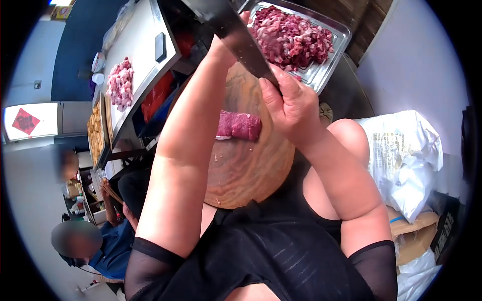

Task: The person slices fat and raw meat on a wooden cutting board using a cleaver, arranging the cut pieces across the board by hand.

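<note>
Lying on the board [253, 175] — red meat [243, 126], apart from both hands [296, 105].

Slab of red meat [243, 126] on round wooden block [251, 173]

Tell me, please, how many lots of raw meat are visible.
3: chopped meat in the metal tray, a red slab on the board, and a paler pile on the white table; more may be hidden.

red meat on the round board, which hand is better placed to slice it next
Probably the right hand: it holds the knife, while the left hand is partly hidden behind it.
</note>
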Available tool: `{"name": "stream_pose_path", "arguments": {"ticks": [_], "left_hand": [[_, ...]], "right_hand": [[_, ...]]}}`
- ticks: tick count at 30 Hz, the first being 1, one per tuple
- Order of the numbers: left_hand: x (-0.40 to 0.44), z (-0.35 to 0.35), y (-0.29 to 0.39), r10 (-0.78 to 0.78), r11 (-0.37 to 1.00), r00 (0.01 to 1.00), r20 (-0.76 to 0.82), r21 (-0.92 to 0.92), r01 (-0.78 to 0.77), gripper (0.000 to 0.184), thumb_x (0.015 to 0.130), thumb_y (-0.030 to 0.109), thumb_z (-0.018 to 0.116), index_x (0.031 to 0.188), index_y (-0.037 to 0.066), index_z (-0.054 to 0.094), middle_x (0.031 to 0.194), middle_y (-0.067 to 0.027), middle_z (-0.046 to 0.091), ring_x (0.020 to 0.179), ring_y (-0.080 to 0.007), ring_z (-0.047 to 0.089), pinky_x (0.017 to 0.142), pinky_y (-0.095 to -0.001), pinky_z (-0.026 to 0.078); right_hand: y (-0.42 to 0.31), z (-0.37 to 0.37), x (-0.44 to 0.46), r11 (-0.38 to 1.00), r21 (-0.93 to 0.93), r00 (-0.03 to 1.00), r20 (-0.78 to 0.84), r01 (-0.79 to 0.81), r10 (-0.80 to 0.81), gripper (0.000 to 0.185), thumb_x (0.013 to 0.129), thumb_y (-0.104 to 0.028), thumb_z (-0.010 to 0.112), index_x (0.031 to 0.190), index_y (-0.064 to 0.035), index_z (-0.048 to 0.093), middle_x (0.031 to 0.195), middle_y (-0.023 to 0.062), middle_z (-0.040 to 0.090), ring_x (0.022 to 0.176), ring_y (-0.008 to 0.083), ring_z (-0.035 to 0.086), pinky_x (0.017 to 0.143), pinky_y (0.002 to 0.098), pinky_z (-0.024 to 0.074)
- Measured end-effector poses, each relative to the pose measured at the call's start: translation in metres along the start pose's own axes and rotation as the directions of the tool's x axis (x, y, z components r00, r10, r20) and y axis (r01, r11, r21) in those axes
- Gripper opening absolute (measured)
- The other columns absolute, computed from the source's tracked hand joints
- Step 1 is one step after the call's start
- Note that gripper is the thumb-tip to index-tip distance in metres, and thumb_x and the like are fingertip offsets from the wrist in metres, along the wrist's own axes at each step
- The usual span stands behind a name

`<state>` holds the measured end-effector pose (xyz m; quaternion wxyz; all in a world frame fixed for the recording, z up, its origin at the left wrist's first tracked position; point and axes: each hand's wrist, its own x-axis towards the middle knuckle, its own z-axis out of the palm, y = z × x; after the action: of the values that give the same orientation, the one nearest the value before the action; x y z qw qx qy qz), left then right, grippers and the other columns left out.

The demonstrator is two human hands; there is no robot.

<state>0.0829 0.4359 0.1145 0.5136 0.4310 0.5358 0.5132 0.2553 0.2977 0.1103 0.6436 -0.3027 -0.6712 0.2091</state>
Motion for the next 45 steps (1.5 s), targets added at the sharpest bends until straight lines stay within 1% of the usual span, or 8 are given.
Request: {"name": "stream_pose_path", "arguments": {"ticks": [6, 13, 19, 25, 30, 32, 35, 45], "left_hand": [[0.012, 0.007, -0.01, -0.047, 0.998, 0.992, 0.119, 0.043, 0.042, 0.041, 0.099, 0.015, 0.059, 0.134, -0.005, 0.053, 0.136, -0.0136, 0.055, 0.124, -0.0244, 0.053, 0.099, -0.0412, 0.052], [-0.04, -0.027, -0.034, -0.035, 0.957, 0.999, -0.008, 0.286, 0.035, 0.032, 0.091, 0.007, 0.068, 0.122, -0.002, 0.063, 0.101, -0.0085, 0.071, 0.09, -0.0172, 0.067, 0.079, -0.0287, 0.053], [-0.21, -0.01, -0.061, 0.185, 0.08, 0.968, 0.17, 0.979, -0.188, 0.035, 0.083, 0.033, 0.074, 0.107, 0.009, 0.067, 0.105, -0.0135, 0.062, 0.099, -0.0354, 0.059, 0.087, -0.0426, 0.049], [-0.225, -0.026, -0.097, 0.232, -0.059, 0.972, -0.042, 0.997, 0.058, 0.019, 0.083, 0.016, 0.065, 0.1, 0.01, 0.061, 0.115, -0.0137, 0.056, 0.105, -0.0342, 0.054, 0.087, -0.0479, 0.047], [-0.249, -0.086, -0.078, 0.314, 0.356, 0.934, -0.173, 0.933, 0.053, 0.04, 0.075, -0.004, 0.063, 0.114, 0.005, 0.058, 0.101, -0.0167, 0.063, 0.088, -0.0337, 0.063, 0.085, -0.039, 0.052], [-0.248, -0.128, -0.06, -0.101, 0.949, 0.903, -0.418, 0.232, 0.213, 0.043, 0.071, -0.005, 0.06, 0.113, 0.003, 0.056, 0.102, -0.0138, 0.065, 0.083, -0.0253, 0.066, 0.067, -0.0349, 0.057], [-0.231, -0.184, -0.002, -0.111, 0.976, 0.961, -0.252, -0.209, 0.058, 0.05, 0.066, -0.014, 0.055, 0.114, 0.001, 0.054, 0.102, -0.0138, 0.065, 0.087, -0.0252, 0.067, 0.073, -0.0373, 0.06], [-0.234, -0.196, 0.137, 0.171, 0.937, 0.977, -0.126, 0.327, -0.122, 0.037, 0.073, -0.013, 0.059, 0.102, 0.006, 0.068, 0.091, 0.0001, 0.065, 0.086, -0.0117, 0.063, 0.078, -0.0264, 0.053]], "right_hand": [[-0.002, -0.003, 0.004, 0.998, -0.061, 0.999, -0.036, 0.009, -0.011, 0.023, 0.09, -0.006, 0.065, 0.113, -0.0032, 0.066, 0.091, 0.0155, 0.072, 0.077, 0.029, 0.072, 0.065, 0.0342, 0.0572], [0.009, -0.004, 0.005, 0.98, -0.153, 0.99, 0.048, -0.125, 0.134, 0.021, 0.093, -0.019, 0.062, 0.11, -0.0072, 0.067, 0.081, 0.0159, 0.07, 0.069, 0.0326, 0.068, 0.06, 0.039, 0.0554], [0.015, 0.005, -0.001, 0.98, -0.17, 0.987, 0.105, -0.103, 0.122, 0.021, 0.093, -0.02, 0.062, 0.107, -0.0054, 0.067, 0.079, 0.0175, 0.068, 0.072, 0.0359, 0.067, 0.062, 0.0423, 0.0539], [0.009, 0.015, -0.01, 0.979, -0.138, 0.949, 0.26, -0.147, 0.18, 0.021, 0.093, -0.02, 0.061, 0.109, -0.0089, 0.068, 0.082, 0.0166, 0.068, 0.075, 0.0353, 0.067, 0.065, 0.0416, 0.0534], [0.009, 0.01, -0.018, 0.962, -0.204, 0.908, 0.341, -0.18, 0.242, 0.025, 0.095, -0.021, 0.06, 0.114, -0.0053, 0.067, 0.086, 0.0182, 0.07, 0.078, 0.0345, 0.068, 0.069, 0.0382, 0.053], [0.013, 0.011, -0.019, 0.965, -0.216, 0.906, 0.361, -0.15, 0.222, 0.027, 0.096, -0.024, 0.059, 0.115, -0.0073, 0.067, 0.088, 0.0187, 0.07, 0.081, 0.0348, 0.068, 0.072, 0.0391, 0.0527], [0.009, 0.012, -0.017, 0.957, -0.214, 0.878, 0.396, -0.196, 0.268, 0.027, 0.096, -0.025, 0.058, 0.115, -0.008, 0.067, 0.088, 0.0196, 0.069, 0.081, 0.0357, 0.068, 0.072, 0.0399, 0.0527], [0.019, 0.025, -0.018, 0.946, -0.262, 0.863, 0.414, -0.191, 0.289, 0.023, 0.093, -0.024, 0.057, 0.108, -0.01, 0.067, 0.09, 0.0205, 0.068, 0.084, 0.04, 0.065, 0.074, 0.0474, 0.0519]]}}
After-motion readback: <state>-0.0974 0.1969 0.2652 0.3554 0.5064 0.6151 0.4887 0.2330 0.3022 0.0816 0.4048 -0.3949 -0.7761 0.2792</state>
